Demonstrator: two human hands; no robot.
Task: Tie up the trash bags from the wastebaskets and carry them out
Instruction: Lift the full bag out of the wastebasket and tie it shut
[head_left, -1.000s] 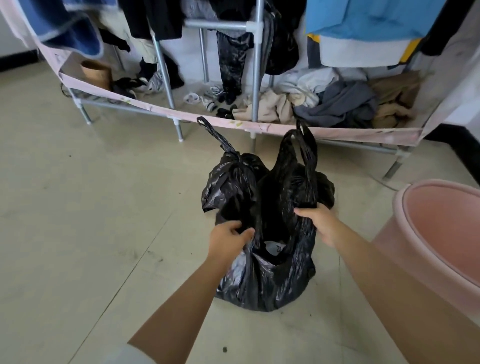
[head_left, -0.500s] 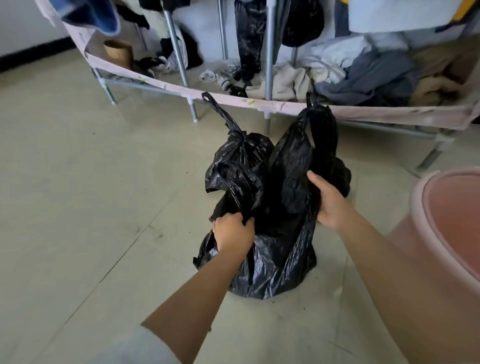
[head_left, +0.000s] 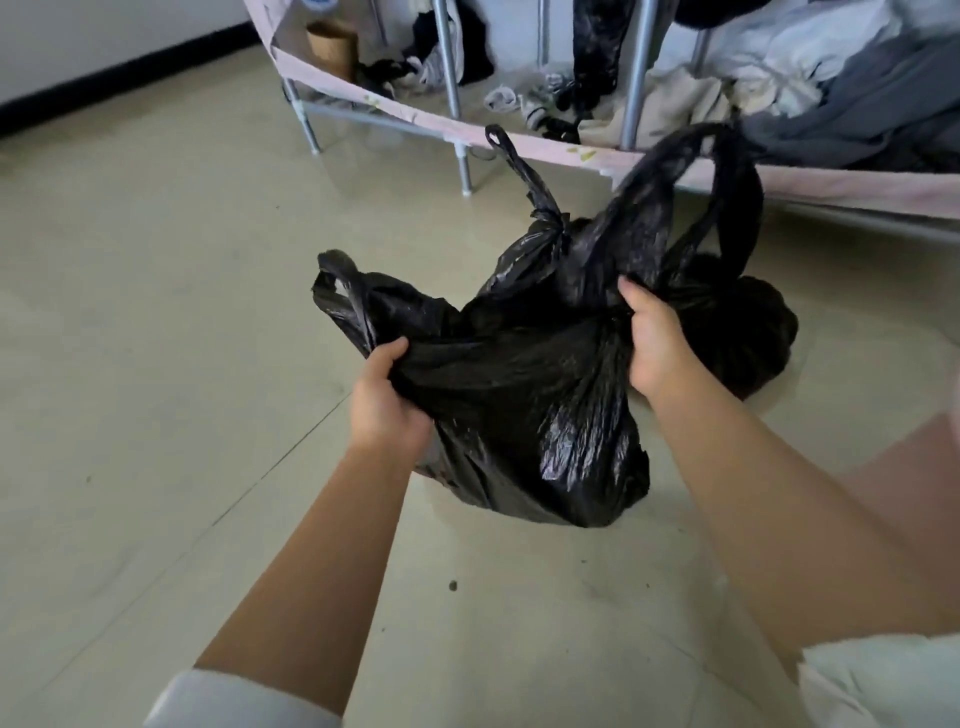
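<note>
A black trash bag (head_left: 524, 405) sits on the tiled floor in front of me, its top stretched wide between my hands. My left hand (head_left: 387, 402) grips the bag's left handle side, whose loop (head_left: 343, 291) sticks out to the left. My right hand (head_left: 652, 343) grips the right side, where a tall handle loop (head_left: 727, 182) stands up. Behind it lies a second black bag (head_left: 737, 327), knotted at the top with a tail (head_left: 524, 166) pointing up.
A metal clothes rack (head_left: 457, 109) with a pink fabric edge stands just behind the bags, piled with clothes (head_left: 857, 109) and socks. A brown cup-like container (head_left: 332, 49) stands at its left end. A pink wastebasket (head_left: 909, 467) edges in at the right.
My left hand has pulled the bag's left side out to the left and my right hand has pulled rightward, spreading the top wide. The view has moved closer and lower.
</note>
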